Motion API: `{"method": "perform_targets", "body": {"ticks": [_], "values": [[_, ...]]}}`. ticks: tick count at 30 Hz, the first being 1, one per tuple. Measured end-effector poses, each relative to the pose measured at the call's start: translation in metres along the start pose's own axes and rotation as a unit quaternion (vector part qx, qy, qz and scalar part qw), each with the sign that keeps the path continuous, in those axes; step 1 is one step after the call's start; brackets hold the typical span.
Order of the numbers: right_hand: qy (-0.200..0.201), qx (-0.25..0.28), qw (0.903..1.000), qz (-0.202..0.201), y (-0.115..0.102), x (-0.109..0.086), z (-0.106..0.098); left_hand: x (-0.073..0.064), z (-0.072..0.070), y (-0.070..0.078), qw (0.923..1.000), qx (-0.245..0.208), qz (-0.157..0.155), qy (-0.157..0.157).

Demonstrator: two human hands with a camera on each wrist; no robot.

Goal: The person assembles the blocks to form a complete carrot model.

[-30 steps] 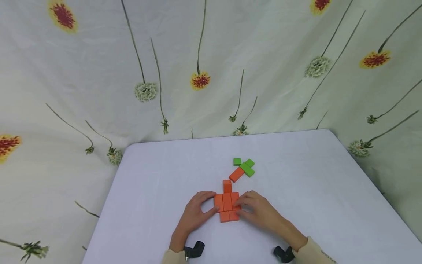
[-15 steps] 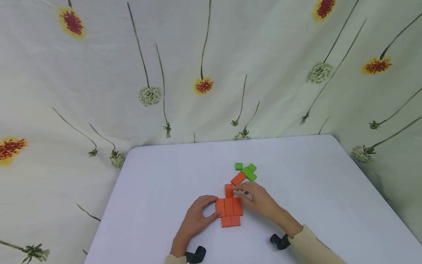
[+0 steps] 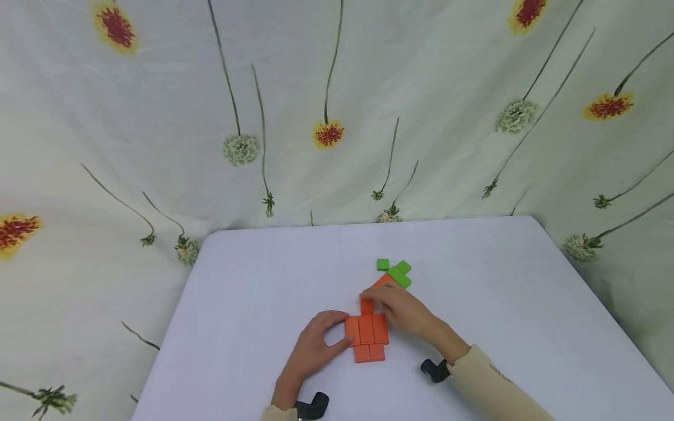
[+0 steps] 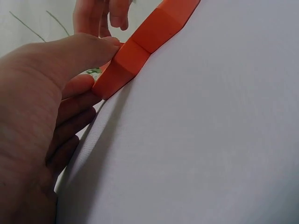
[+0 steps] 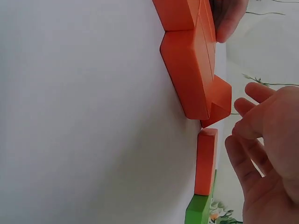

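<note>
Flat orange blocks form a cluster: three upright ones side by side, two shorter ones below, and a single top block [image 3: 367, 306] above. My left hand [image 3: 312, 346] holds the leftmost orange block [image 3: 352, 331], thumb near its lower end and fingers at its upper end; in the left wrist view the thumb [image 4: 88, 53] lies against it. My right hand [image 3: 402, 307] hovers around the top block, fingers [image 5: 243, 158] loosely bent with nothing between them, and partly covers a slanted orange block [image 5: 205, 161].
Beyond the right hand, a green block [image 3: 399, 276] meets the slanted orange one, with a smaller green piece [image 3: 403, 266] against it. A green square [image 3: 382, 265] lies just left of them. The white table [image 3: 263, 280] ends at a flower-print cloth [image 3: 295, 175].
My right hand has moved from the right side of the orange cluster up to the single top block. The left hand keeps its hold. The head view has shifted slightly.
</note>
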State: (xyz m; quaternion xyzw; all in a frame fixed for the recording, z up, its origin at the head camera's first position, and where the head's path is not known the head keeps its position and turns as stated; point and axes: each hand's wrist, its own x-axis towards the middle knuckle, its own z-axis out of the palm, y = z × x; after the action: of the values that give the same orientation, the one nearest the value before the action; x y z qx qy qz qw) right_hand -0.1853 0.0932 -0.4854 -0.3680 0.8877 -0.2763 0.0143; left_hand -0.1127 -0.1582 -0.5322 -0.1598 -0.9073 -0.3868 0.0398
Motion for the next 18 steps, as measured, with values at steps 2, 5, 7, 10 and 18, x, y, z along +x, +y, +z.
{"method": "perform_targets", "body": {"ticks": [2, 5, 7, 10, 18], "values": [[-0.014, -0.016, 0.9998, -0.003, 0.0, 0.003, 0.002, 0.0, -0.001, 0.0, 1.0, -0.004, 0.001, -0.002], [-0.038, -0.031, 0.9988, -0.002, 0.0, 0.006, 0.005, 0.0, -0.001, 0.0, 1.0, -0.006, 0.002, -0.004], [-0.043, -0.039, 0.9983, -0.008, 0.0, 0.008, 0.007, 0.0, -0.001, 0.001, 0.9999, -0.009, 0.001, -0.005], [-0.043, -0.053, 0.9975, -0.017, 0.001, 0.01, 0.01, -0.001, -0.002, 0.002, 1.0, -0.005, -0.001, -0.008], [-0.035, -0.064, 0.9972, 0.017, 0.001, 0.012, 0.009, 0.0, 0.0, 0.0, 1.0, 0.004, -0.004, -0.006]]}}
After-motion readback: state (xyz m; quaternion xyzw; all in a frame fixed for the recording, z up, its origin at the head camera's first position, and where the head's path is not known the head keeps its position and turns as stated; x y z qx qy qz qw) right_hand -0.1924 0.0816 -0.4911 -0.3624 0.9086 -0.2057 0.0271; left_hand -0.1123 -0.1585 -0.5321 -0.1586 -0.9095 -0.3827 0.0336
